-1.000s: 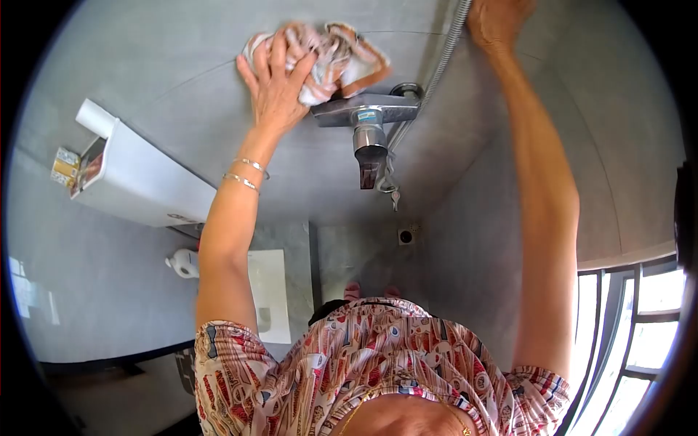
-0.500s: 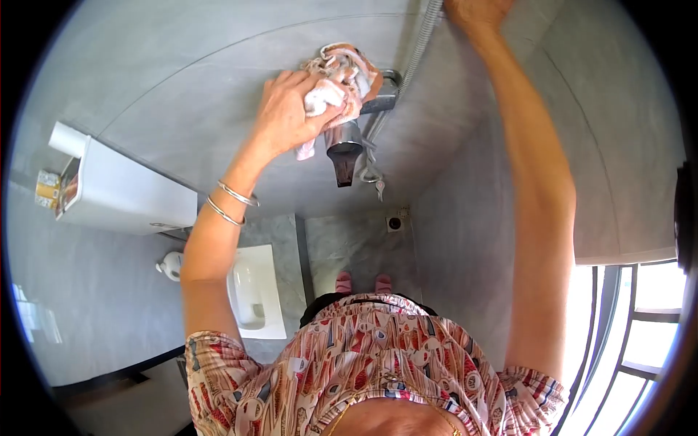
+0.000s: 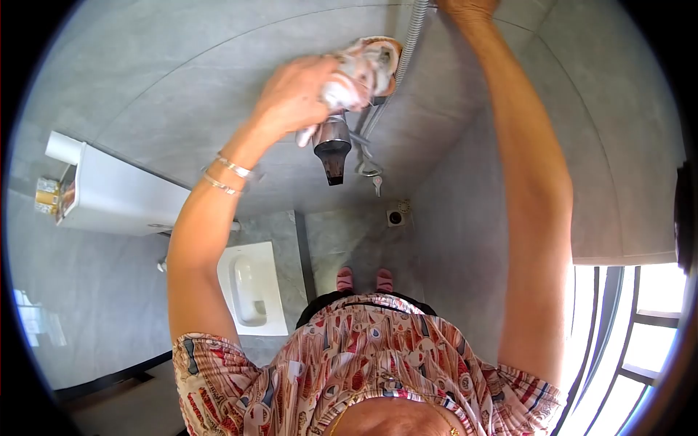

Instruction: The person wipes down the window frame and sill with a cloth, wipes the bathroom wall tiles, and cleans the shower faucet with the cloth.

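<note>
A crumpled white-and-orange patterned cloth (image 3: 363,73) is being clamped in the left grip (image 3: 302,91), above a dark-tipped chrome faucet (image 3: 334,149); the right grip's (image 3: 469,6) state cannot be told.

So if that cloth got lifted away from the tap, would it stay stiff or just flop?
Most likely flop: the cloth is bunched in the left hand, and a loose end dangles beside the tap. It's probably light and unlikely to break, being soft-looking fabric, though wetness, which I can't judge, would add weight.
</note>
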The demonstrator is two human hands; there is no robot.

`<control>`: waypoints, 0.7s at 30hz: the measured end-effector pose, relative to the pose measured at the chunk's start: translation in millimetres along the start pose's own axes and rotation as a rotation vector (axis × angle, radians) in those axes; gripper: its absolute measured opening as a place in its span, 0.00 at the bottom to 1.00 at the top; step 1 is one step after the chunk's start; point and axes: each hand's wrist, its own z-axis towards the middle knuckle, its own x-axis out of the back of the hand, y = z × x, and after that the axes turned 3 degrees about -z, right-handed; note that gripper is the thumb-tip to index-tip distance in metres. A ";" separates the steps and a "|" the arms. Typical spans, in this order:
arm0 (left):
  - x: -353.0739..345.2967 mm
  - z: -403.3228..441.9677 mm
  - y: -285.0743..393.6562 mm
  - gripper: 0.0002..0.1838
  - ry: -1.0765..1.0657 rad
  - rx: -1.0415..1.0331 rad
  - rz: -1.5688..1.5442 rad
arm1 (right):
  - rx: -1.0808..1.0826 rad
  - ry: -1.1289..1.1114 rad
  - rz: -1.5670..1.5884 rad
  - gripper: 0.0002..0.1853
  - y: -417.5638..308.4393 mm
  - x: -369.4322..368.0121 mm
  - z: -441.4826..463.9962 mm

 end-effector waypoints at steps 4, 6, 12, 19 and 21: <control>23.2 -43.7 -28.8 0.26 0.113 0.094 -0.196 | -0.002 -0.057 -0.025 0.36 -5.2 5.2 3.5; 18.2 -69.1 -35.3 0.25 0.289 -0.055 0.092 | -0.002 -0.049 -0.030 0.36 -2.2 5.8 1.8; -41.8 -153.9 -35.1 0.23 0.418 0.684 -0.256 | -0.005 -0.013 -0.048 0.35 -2.8 6.9 0.2; -47.7 -91.4 -4.6 0.32 0.635 0.427 0.003 | -0.015 0.020 -0.034 0.34 2.8 -0.7 -2.3; -58.6 -89.6 -7.7 0.34 0.668 0.441 -0.076 | 0.004 0.041 -0.042 0.34 0.3 -1.5 -0.1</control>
